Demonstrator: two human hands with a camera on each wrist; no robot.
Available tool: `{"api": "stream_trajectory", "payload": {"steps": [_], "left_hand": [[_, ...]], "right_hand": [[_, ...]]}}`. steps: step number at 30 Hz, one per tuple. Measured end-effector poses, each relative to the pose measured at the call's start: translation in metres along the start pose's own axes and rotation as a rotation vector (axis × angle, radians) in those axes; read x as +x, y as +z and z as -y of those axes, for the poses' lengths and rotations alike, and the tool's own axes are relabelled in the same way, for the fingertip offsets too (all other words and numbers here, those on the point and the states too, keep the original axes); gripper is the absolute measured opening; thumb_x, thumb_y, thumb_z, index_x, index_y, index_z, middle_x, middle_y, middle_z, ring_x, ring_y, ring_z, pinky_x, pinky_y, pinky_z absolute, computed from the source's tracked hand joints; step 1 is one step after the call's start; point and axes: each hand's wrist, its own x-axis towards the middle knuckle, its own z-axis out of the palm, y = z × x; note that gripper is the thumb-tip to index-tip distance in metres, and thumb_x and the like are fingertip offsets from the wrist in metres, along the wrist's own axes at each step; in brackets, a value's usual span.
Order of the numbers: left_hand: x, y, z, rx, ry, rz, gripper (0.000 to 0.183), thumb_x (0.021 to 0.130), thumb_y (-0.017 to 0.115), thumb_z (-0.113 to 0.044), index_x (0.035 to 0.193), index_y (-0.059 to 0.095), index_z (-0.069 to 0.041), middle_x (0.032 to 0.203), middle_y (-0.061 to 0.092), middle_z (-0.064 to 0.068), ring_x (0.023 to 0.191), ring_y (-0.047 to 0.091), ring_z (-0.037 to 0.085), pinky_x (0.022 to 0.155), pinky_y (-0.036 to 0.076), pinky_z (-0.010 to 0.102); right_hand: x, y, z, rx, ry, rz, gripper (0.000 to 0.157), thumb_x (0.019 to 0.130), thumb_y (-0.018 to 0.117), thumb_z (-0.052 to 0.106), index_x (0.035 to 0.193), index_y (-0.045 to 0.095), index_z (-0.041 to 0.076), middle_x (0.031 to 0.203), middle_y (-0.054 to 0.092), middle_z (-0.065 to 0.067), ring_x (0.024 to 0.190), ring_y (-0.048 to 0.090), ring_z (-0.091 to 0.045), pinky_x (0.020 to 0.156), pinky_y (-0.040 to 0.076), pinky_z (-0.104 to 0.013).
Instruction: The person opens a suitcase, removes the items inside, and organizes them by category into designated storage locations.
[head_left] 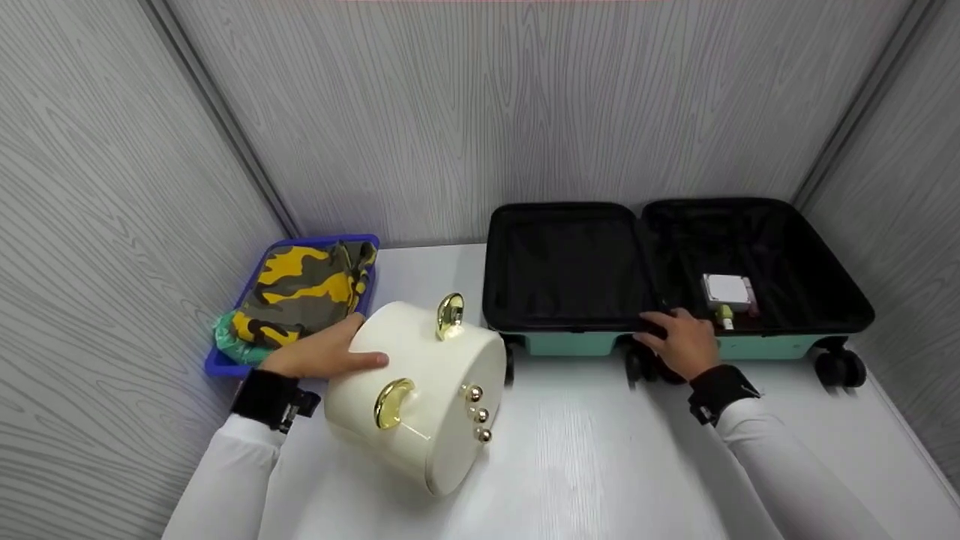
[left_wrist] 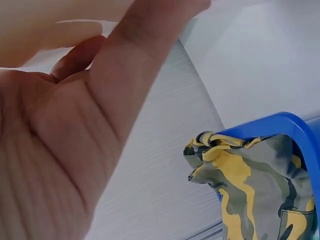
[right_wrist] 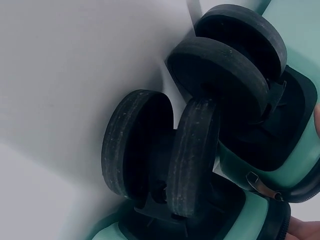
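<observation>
My left hand (head_left: 322, 356) grips a white round tub (head_left: 409, 352), its thumb lying along the outside and the other fingers hidden. Tilted onto its side, the tub has two gold handles (head_left: 390, 403) and gold ball feet (head_left: 480, 415) facing right. A teal suitcase (head_left: 570, 343) lies spread open with its black interior showing. At its front middle edge, my right hand (head_left: 684, 343) holds the rim where the two halves meet. The right wrist view shows the suitcase's black wheels (right_wrist: 195, 150) and only bits of fingers (right_wrist: 300, 229) at the right edge.
On the left, a blue basket (head_left: 217, 370) holds folded yellow-and-grey camouflage cloth (head_left: 304, 289) and a green plastic-looking bundle (head_left: 232, 341). A small white box (head_left: 727, 289) and a small green-and-white item (head_left: 724, 315) lie inside the right suitcase half. Grey wood-grain walls (head_left: 480, 112) enclose the table.
</observation>
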Motion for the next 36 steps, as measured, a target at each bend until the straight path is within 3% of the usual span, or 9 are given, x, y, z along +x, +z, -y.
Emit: {"api": "stream_trajectory", "payload": {"steps": [2,5,8,13,22,26,31,36], "left_hand": [[-0.001,0.003,-0.003,-0.011,0.034,0.017,0.096,0.097,0.077,-0.055,0.158,0.034,0.005,0.147,0.054,0.029,0.129,0.059,0.039,0.109,0.053,0.060],[-0.002,0.009,-0.009,-0.006,0.090,0.041,0.108,0.099,0.076,-0.054,0.173,0.016,-0.004,0.171,0.034,0.029,0.148,0.047,0.047,0.117,0.046,0.067],[-0.001,0.018,-0.019,0.034,0.129,0.058,0.106,0.101,0.073,-0.056,0.176,0.011,-0.015,0.178,0.023,0.025,0.154,0.042,0.049,0.119,0.043,0.069],[0.006,0.037,-0.042,0.050,0.168,0.057,0.089,0.104,0.068,-0.055,0.174,0.025,-0.023,0.174,0.039,0.019,0.149,0.051,0.042,0.119,0.046,0.065],[0.029,0.069,-0.080,0.056,0.255,0.007,0.084,0.105,0.067,-0.052,0.172,0.031,-0.017,0.172,0.042,0.019,0.156,0.046,0.038,0.129,0.036,0.060],[0.038,0.079,-0.095,0.072,0.262,-0.015,0.084,0.104,0.069,-0.053,0.171,0.034,-0.018,0.169,0.047,0.019,0.153,0.050,0.036,0.127,0.038,0.057],[0.044,0.090,-0.107,0.079,0.269,-0.015,0.084,0.103,0.071,-0.052,0.171,0.035,-0.019,0.164,0.052,0.019,0.149,0.054,0.036,0.125,0.041,0.056],[0.048,0.099,-0.115,0.080,0.276,-0.013,0.083,0.103,0.070,-0.052,0.171,0.036,-0.020,0.163,0.054,0.019,0.149,0.054,0.036,0.125,0.041,0.056]], "right_hand": [[0.000,0.000,0.002,-0.002,-0.007,-0.012,0.045,0.099,0.081,0.031,0.136,0.075,0.007,0.121,0.070,-0.037,0.095,0.066,-0.055,0.089,0.048,-0.071],[0.001,-0.002,0.006,0.007,-0.002,-0.006,0.045,0.099,0.081,0.030,0.136,0.075,0.006,0.121,0.070,-0.036,0.098,0.066,-0.054,0.089,0.048,-0.070],[0.001,-0.003,0.008,0.011,0.005,0.000,0.045,0.099,0.081,0.030,0.137,0.075,0.006,0.123,0.070,-0.036,0.102,0.067,-0.055,0.089,0.048,-0.070],[0.002,-0.006,0.010,-0.006,0.005,-0.004,0.046,0.099,0.081,0.032,0.137,0.075,0.006,0.127,0.070,-0.037,0.102,0.068,-0.057,0.091,0.050,-0.073],[-0.001,-0.006,0.009,-0.006,0.003,-0.011,0.048,0.098,0.082,0.030,0.138,0.074,0.005,0.126,0.071,-0.037,0.096,0.069,-0.057,0.090,0.052,-0.072],[-0.001,-0.004,0.005,-0.025,-0.008,-0.036,0.048,0.097,0.083,0.031,0.137,0.075,0.006,0.124,0.072,-0.037,0.090,0.070,-0.055,0.085,0.054,-0.071],[0.001,0.000,0.002,-0.035,0.004,-0.035,0.048,0.098,0.082,0.035,0.137,0.075,0.007,0.123,0.071,-0.036,0.093,0.069,-0.057,0.089,0.052,-0.073],[0.000,0.002,0.004,-0.001,0.030,-0.021,0.049,0.098,0.081,0.036,0.137,0.075,0.008,0.127,0.071,-0.036,0.108,0.068,-0.058,0.091,0.049,-0.071]]}}
